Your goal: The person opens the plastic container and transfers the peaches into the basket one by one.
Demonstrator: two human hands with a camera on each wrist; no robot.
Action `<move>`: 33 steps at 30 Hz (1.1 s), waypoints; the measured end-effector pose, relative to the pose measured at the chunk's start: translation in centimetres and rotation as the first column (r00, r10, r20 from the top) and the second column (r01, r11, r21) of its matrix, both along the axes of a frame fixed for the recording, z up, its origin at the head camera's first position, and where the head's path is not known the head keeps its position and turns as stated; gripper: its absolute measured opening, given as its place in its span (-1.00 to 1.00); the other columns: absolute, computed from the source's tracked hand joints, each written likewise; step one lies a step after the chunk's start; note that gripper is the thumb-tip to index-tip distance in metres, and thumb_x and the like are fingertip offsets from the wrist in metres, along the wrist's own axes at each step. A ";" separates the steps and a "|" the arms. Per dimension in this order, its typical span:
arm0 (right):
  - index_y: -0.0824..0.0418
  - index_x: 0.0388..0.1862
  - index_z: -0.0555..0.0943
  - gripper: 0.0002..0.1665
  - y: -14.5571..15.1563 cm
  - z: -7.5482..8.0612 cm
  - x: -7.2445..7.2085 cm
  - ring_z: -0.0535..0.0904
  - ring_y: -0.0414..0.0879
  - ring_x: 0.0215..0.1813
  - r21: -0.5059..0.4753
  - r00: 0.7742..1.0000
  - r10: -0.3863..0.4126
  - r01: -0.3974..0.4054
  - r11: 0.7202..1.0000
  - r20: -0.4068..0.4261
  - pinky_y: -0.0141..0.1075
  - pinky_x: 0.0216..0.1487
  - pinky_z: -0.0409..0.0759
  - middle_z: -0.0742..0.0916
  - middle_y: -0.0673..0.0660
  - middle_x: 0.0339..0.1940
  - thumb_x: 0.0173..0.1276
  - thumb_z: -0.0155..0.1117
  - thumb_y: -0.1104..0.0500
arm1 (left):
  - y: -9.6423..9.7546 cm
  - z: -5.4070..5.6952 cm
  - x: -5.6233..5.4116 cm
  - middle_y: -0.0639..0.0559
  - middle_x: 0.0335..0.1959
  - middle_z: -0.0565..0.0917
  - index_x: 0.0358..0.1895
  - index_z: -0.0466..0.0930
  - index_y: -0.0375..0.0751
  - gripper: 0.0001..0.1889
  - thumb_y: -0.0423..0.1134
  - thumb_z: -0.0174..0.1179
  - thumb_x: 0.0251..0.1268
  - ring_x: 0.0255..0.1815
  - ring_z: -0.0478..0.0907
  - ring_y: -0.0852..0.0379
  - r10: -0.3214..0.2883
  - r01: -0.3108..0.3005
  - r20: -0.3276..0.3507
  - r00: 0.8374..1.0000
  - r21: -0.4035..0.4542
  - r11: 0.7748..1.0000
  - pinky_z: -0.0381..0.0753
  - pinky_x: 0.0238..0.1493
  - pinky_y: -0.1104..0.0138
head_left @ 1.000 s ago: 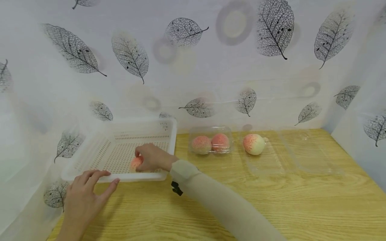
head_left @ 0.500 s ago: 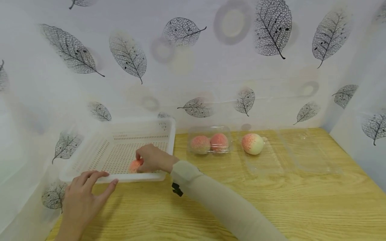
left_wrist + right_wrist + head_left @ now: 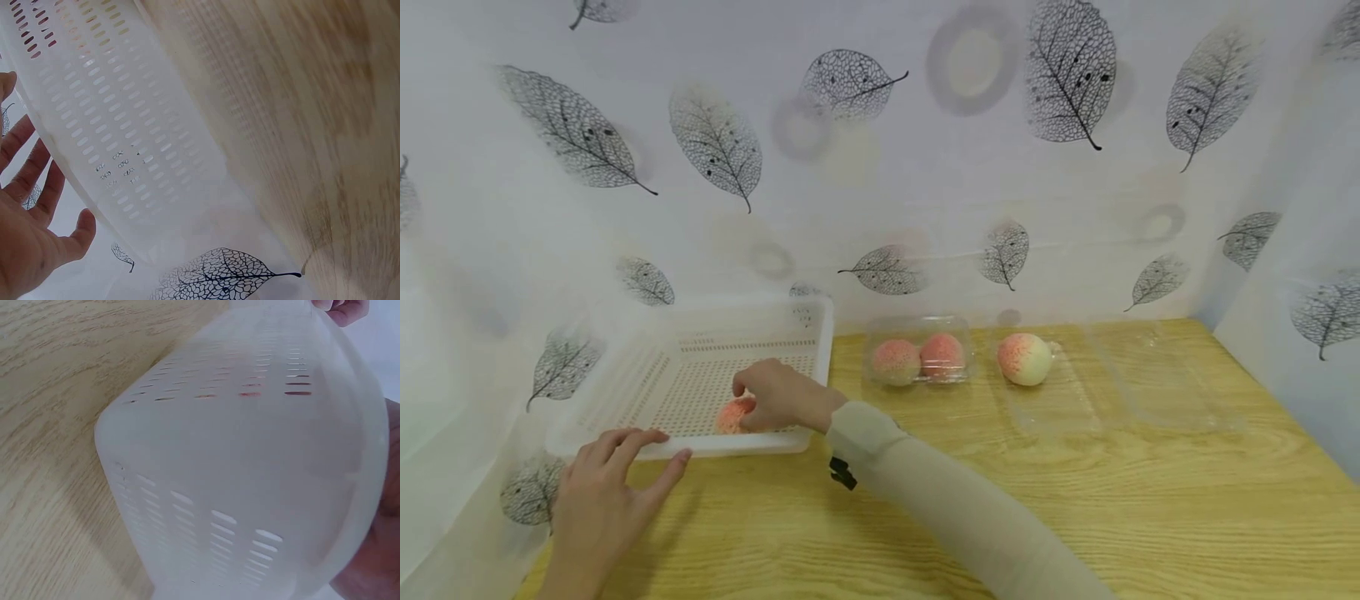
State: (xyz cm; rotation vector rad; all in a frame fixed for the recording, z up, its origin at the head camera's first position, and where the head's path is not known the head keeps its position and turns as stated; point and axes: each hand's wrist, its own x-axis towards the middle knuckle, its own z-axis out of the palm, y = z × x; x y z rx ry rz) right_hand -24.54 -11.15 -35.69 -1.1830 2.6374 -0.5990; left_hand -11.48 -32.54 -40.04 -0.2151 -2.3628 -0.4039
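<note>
In the head view, my right hand reaches over the front right rim into a white plastic basket. Its curled fingers and thumb hold a red-speckled peach low at the front wall, partly covered by the hand. At the basket's front left, my left hand has its spread fingers against the rim, thumb apart. The left wrist view shows those loose fingers beside the slotted basket wall. From the right wrist, the basket's corner hides most of the right hand, and the peach shows only as red through slots.
Right of the basket, a clear plastic box contains two peaches. Farther right, a pale peach sits in an opened clear container, whose other half lies flat to the right. A leaf-patterned sheet hangs behind the wooden table.
The peach under my right hand has turned slightly and shows more red speckling. Both hands stay nearly in place. The head view has shifted a little.
</note>
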 end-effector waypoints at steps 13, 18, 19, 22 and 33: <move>0.01 0.27 0.64 -0.55 1.2 1.3 1.1 0.62 -0.27 0.03 0.052 0.987 0.048 -0.040 0.998 -0.156 -0.51 -0.08 0.58 0.72 -0.05 0.16 0.43 0.35 0.01 | -0.1 -0.2 -0.2 -0.21 -0.18 0.69 -0.19 0.74 -0.16 -0.57 0.11 0.52 0.05 -0.19 0.58 -0.35 -0.020 0.019 -0.032 0.999 -0.015 1.000 0.47 -0.20 -0.28; -0.02 0.27 0.64 -0.57 1.6 1.9 1.8 0.66 -0.25 0.12 0.067 0.966 0.089 -0.075 0.995 -0.241 -0.45 0.04 0.64 0.72 -0.07 0.20 0.49 0.28 -0.06 | -0.1 -0.1 -0.1 -0.20 -0.18 0.69 -0.19 0.74 -0.14 -0.58 0.08 0.54 0.02 -0.17 0.58 -0.35 -0.003 0.003 -0.022 1.000 -0.011 1.000 0.45 -0.21 -0.33; -0.02 0.27 0.64 -0.57 1.8 2.0 1.9 0.66 -0.23 0.13 0.068 0.963 0.090 -0.075 0.995 -0.252 -0.44 0.05 0.65 0.72 -0.07 0.21 0.49 0.28 -0.07 | 0.0 -0.1 -0.1 -0.20 -0.18 0.69 -0.19 0.74 -0.13 -0.59 0.06 0.56 -0.01 -0.16 0.57 -0.35 0.005 -0.005 -0.010 1.000 -0.006 1.000 0.43 -0.21 -0.34; -0.04 0.28 0.64 -0.55 2.2 2.2 2.4 0.67 -0.22 0.13 0.082 0.954 0.081 -0.060 0.995 -0.288 -0.42 0.03 0.67 0.72 -0.08 0.22 0.48 0.28 -0.10 | 0.2 0.0 0.0 -0.19 -0.16 0.68 -0.19 0.73 -0.11 -0.61 -0.03 0.59 -0.08 -0.14 0.56 -0.35 0.013 -0.013 0.013 1.000 -0.001 1.000 0.42 -0.20 -0.36; -0.05 0.29 0.64 -0.51 3.5 2.8 3.5 0.69 -0.21 0.05 0.077 0.926 0.070 -0.045 0.996 -0.371 -0.40 -0.10 0.68 0.73 -0.09 0.21 0.45 0.29 -0.17 | -0.1 0.0 -0.1 -0.23 -0.21 0.69 -0.21 0.74 -0.16 -0.59 0.05 0.56 -0.01 -0.28 0.58 -0.37 -0.022 0.021 -0.034 0.999 -0.025 0.999 0.48 -0.31 -0.29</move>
